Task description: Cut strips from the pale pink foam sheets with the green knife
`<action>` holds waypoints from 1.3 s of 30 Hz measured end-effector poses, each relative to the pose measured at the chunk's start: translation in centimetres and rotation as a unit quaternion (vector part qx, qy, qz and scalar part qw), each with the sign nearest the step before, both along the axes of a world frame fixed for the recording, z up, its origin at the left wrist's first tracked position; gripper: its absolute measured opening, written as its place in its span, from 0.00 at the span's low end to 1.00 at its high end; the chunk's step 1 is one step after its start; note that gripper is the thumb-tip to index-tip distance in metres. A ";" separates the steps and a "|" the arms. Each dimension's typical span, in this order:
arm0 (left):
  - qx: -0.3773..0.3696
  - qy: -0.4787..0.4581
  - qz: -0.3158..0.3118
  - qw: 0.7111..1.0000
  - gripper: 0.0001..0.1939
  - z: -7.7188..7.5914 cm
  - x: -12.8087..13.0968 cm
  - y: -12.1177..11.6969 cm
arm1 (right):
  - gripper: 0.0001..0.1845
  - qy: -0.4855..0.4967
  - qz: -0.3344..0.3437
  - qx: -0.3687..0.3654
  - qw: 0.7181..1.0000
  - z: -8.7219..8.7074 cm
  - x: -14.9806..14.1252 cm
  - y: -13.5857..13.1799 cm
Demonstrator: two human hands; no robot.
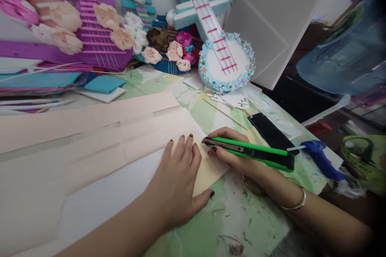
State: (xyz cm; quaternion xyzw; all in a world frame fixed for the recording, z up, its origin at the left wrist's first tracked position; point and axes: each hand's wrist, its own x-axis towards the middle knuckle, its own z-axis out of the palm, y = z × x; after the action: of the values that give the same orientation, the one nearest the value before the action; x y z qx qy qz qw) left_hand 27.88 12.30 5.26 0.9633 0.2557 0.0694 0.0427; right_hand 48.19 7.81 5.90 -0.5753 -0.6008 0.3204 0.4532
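My left hand (179, 174) lies with fingers spread over the right end of a stack of pale sheets, pressing on white and cream paper (208, 172). Beside it, my right hand (230, 148) grips a green utility knife (250, 150). The knife's dark tip points left, close to my left fingertips and just above the paper's edge. Whether the blade touches the paper cannot be made out. A large cut-out pinkish sheet (90, 140) stretches leftward over a white sheet (111, 192). Both wrists' sleeves are out of view; a silver bangle circles my right wrist.
Behind stand a light-blue banjo-shaped craft (227, 62) and a purple guitar-shaped one (96, 40) with paper flowers. A black phone (268, 130), a thin wooden stick (224, 114) and a blue glue gun (324, 160) lie at right. A large water bottle (337, 64) stands beyond the table.
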 end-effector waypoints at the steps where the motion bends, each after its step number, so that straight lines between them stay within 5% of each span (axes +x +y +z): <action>1: 0.001 -0.002 0.000 1.000 0.44 0.0 0.0 0.0 | 0.11 -0.025 -0.006 0.006 1.000 0.0 -0.1 0.0; 12: 0.023 -0.010 0.001 1.000 0.43 -0.4 0.0 0.0 | 0.11 -0.121 -0.022 0.030 0.992 -0.3 -0.5 0.2; 39: 0.028 -0.013 0.000 1.000 0.44 -0.3 0.0 0.0 | 0.09 -0.166 -0.007 0.026 0.986 1.2 -1.7 -0.1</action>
State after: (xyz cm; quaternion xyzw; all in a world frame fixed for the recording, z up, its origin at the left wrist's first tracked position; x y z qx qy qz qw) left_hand 27.88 12.30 4.96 0.9631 0.2535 0.0888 0.0192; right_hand 46.53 7.69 7.12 -0.6131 -0.6717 0.2010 0.3640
